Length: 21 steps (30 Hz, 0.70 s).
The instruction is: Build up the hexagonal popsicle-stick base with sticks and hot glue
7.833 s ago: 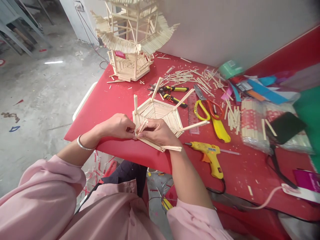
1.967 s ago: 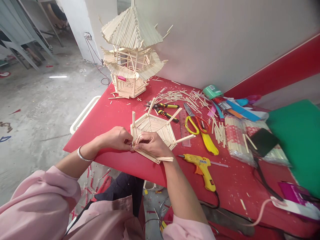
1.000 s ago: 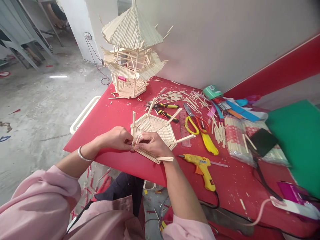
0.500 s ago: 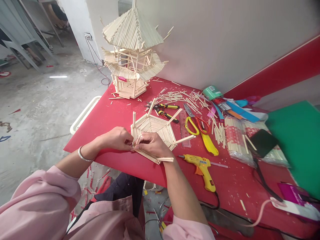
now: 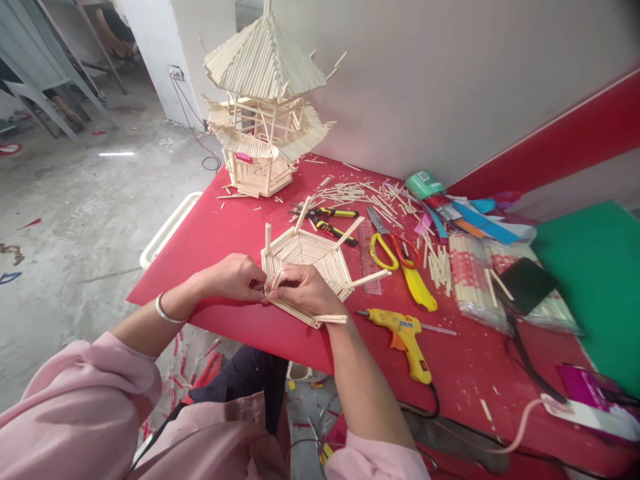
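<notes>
In the head view, our only one, we see the stick platform (image 5: pixel 306 249) lying on the red tabletop (image 5: pixel 220 230), its near-left corner right at our fingertips. The fingers of our right hand (image 5: pixel 301 288) are closed around a short post (image 5: pixel 277 277) at that corner. The fingers of our left hand (image 5: pixel 237 277) are curled shut, tips meeting at the same corner; we cannot tell whether they pinch the post's foot or the platform's edge.

As for progress, we judge the floor nearly finished: beyond our right fingers its slats run in neat rings, though the hand hides part. Five other posts rise from the corners around our fingers, unsupported by us. The corner post in our grip looks like the one not yet secure, and nothing joins the post tops so far.

To the right of our right fingers lies the glue gun (image 5: pixel 404 327), untouched. Well beyond our left fingers stands a tiered stick pagoda (image 5: pixel 250 141), much further built, with roofs where our platform has none.
</notes>
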Available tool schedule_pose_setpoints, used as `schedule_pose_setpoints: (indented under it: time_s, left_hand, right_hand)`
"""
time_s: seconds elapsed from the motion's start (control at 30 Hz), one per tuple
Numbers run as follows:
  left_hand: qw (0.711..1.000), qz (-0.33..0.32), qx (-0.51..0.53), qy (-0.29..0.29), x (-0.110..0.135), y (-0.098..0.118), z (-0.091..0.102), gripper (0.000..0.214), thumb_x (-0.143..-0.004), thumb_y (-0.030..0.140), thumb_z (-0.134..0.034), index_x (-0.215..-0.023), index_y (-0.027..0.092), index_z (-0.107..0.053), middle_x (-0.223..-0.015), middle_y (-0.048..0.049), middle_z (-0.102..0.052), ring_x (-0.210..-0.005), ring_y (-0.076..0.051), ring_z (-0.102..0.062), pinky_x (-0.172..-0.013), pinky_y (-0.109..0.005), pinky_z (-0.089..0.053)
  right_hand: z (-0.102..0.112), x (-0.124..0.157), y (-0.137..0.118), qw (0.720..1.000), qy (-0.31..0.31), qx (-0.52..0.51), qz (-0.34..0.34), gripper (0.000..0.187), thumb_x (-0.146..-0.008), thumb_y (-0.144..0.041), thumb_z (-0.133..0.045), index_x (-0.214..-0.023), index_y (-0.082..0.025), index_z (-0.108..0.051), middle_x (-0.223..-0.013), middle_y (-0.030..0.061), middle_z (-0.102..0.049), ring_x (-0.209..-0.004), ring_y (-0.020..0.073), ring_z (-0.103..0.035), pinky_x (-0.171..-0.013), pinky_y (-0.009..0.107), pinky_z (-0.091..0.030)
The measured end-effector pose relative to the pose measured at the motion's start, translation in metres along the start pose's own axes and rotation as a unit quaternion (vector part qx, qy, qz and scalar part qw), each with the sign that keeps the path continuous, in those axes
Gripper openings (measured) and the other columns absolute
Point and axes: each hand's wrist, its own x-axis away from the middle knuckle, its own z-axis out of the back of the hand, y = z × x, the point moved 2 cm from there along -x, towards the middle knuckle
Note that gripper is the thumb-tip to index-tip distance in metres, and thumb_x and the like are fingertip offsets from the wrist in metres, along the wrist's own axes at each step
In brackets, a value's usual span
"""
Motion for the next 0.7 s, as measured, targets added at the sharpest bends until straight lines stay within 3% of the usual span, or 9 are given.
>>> schedule_pose_setpoints:
  time_s: [0.7]
  left_hand:
    - [1.0,0.002,-0.003,-0.004,0.0001,-0.0009,-0.001,0.032,-0.083,0.036,-0.07,-0.058,0.017,-0.063,-0.048,0.0047,-0.053,-0.044,-0.005,-0.032,-0.05,-0.023,-0.024]
  right_hand:
    - [-0.0001,-0.0001,0.0005,1.0,0.0,-0.006,-0.007,0.035,-0.074,-0.056,-0.086,-0.073,-0.022,-0.079,-0.08,0.0037,-0.074,-0.079,0.0185,-0.068,-0.076,0.032,-0.053]
